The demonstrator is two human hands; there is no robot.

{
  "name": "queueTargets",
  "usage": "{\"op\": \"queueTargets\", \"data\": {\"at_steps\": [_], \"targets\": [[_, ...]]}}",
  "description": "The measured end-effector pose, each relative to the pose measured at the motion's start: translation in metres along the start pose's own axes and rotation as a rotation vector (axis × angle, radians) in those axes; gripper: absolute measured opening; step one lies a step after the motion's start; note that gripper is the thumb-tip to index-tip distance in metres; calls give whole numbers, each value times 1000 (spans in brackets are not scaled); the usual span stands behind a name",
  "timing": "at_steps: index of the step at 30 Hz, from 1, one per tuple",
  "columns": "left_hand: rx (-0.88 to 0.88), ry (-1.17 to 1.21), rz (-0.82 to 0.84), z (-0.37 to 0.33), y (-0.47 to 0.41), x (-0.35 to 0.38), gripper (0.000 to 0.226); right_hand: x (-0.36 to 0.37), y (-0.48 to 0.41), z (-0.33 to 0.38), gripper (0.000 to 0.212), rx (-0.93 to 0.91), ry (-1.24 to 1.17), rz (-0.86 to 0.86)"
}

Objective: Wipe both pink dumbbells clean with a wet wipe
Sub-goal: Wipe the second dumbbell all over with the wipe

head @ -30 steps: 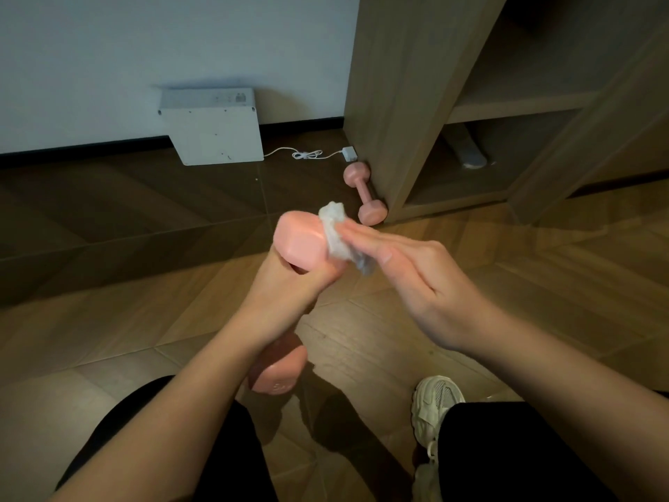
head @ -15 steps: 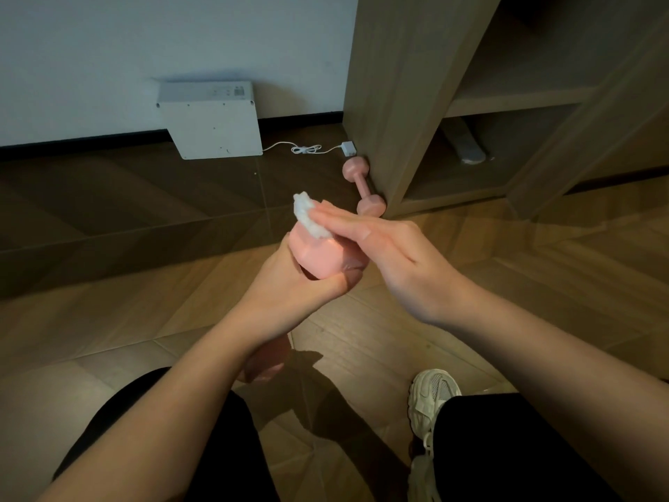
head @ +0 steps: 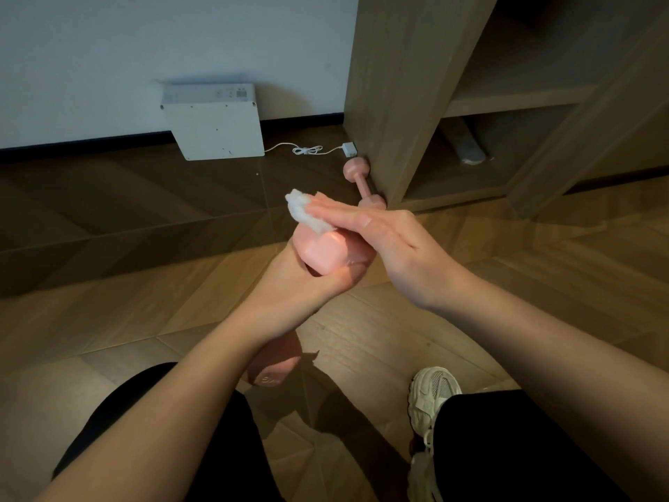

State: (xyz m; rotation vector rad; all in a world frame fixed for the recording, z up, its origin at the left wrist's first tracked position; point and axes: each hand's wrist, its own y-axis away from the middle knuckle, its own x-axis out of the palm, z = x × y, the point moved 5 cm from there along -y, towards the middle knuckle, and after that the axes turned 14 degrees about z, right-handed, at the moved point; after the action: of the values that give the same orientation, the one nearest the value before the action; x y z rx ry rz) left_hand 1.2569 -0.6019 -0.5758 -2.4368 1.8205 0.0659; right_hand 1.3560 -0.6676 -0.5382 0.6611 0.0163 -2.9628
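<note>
My left hand (head: 304, 284) grips a pink dumbbell (head: 325, 253) by its handle, held upright above the floor. Its upper head shows between my hands and its lower head (head: 271, 367) hangs below my left wrist. My right hand (head: 383, 237) lies flat across the upper head, its straight fingers pressing a crumpled white wet wipe (head: 306, 215) onto the top. A second pink dumbbell (head: 362, 184) lies on the floor against the foot of the wooden cabinet, beyond my hands.
A wooden cabinet (head: 409, 85) with open shelves stands at the right. A white box (head: 215, 121) leans on the wall, with a white cable and plug (head: 349, 149) beside it. My knees and a white sneaker (head: 432, 393) are on the wood floor below.
My right hand has slid the wipe from the right side of the dumbbell's head up onto its top and leftward. My left hand has tilted the dumbbell a little.
</note>
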Motion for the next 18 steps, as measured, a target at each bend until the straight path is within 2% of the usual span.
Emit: {"op": "queueTargets", "data": {"at_steps": [2,4,5,7,9,10,15,18], "targets": [[-1,-2,-19,-2,0,-3,9,0,5,0,43,-45,12,28],[-31,35,6,-1,2,-4,9,-4,9,-4,41,-18,9,29],[-71,75,43,2,4,-3,15,-6,10,-8,39,19,-24,26],[-178,84,92,13,6,-2,43,-9,10,-17,33,101,-115,36],[-306,-50,83,26,8,-5,69,-9,6,-25,30,174,-144,85],[-344,-139,81,28,9,-6,71,-7,5,-28,31,206,-141,120],[-405,-524,62,29,3,-14,53,0,0,-39,58,324,-85,227],[-462,-706,42,31,1,-20,44,1,-4,-43,76,367,-12,172]]}}
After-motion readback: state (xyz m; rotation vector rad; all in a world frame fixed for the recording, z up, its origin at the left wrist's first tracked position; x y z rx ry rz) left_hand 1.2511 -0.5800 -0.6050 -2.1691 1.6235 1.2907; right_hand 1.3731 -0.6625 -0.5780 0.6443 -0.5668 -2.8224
